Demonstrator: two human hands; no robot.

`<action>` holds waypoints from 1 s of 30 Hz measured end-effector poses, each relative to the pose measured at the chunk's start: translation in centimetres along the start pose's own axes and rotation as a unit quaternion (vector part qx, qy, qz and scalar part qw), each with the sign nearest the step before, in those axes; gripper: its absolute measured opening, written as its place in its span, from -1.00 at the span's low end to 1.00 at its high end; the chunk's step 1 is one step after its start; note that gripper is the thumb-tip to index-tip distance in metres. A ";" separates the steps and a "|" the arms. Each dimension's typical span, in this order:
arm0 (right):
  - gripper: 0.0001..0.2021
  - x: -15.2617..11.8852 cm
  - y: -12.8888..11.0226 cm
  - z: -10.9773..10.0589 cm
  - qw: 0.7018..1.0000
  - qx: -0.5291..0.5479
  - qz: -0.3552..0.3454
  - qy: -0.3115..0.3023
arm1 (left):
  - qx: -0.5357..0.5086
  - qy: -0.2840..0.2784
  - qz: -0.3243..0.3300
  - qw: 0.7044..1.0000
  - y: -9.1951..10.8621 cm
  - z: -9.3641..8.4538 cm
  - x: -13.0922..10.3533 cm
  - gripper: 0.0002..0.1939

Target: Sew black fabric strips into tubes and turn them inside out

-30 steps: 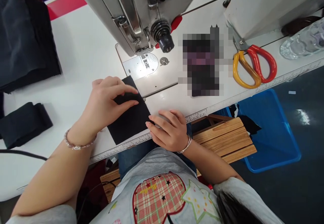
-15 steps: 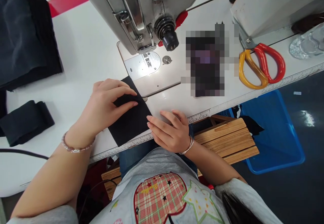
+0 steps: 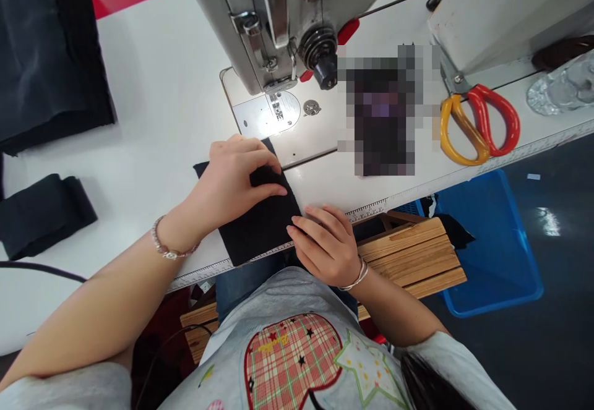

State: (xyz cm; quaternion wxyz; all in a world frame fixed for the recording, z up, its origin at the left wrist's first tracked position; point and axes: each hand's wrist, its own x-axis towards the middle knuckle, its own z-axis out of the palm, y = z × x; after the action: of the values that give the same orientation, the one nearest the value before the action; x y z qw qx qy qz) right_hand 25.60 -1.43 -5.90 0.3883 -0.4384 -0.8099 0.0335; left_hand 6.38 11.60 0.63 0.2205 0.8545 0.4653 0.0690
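- Head view: the left hand (image 3: 234,178) lies over the black cloth (image 3: 255,230), half-curled, thumb and forefinger apart, gripping nothing visible, probably steadying it flat.
- The right hand (image 3: 327,243) has fingers loosely extended, tips at the cloth's near right edge, seemingly to keep that edge aligned.
- The sewing machine (image 3: 245,14) stands just beyond the left hand.
- The scissors (image 3: 480,122) lie well right of the right hand, perhaps for easy reach.

Black cloth (image 3: 260,230) — seemingly flat, at table edge (image 3: 371,209)
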 end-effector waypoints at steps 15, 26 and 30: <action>-0.75 0.7 0.1 -0.5 1.000 0.023 0.000 -0.014 | -0.014 0.102 -0.115 0.988 -0.8 -1.1 -1.9 -0.80; -0.78 2.6 -1.2 -0.3 0.999 -0.028 0.026 -0.018 | -0.012 0.137 -0.134 0.981 -0.7 -1.1 -1.2 -0.83; -0.81 3.0 -1.4 0.2 1.000 -0.008 -0.010 -0.009 | -0.003 0.148 -0.130 0.980 -0.9 -1.1 -1.1 -0.85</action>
State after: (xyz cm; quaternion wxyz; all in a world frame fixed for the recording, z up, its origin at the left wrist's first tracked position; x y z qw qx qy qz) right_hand 23.58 -0.05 -3.71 0.3779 -0.4329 -0.8180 0.0273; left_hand 4.67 11.44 1.29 0.1592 0.7664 0.5997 0.1665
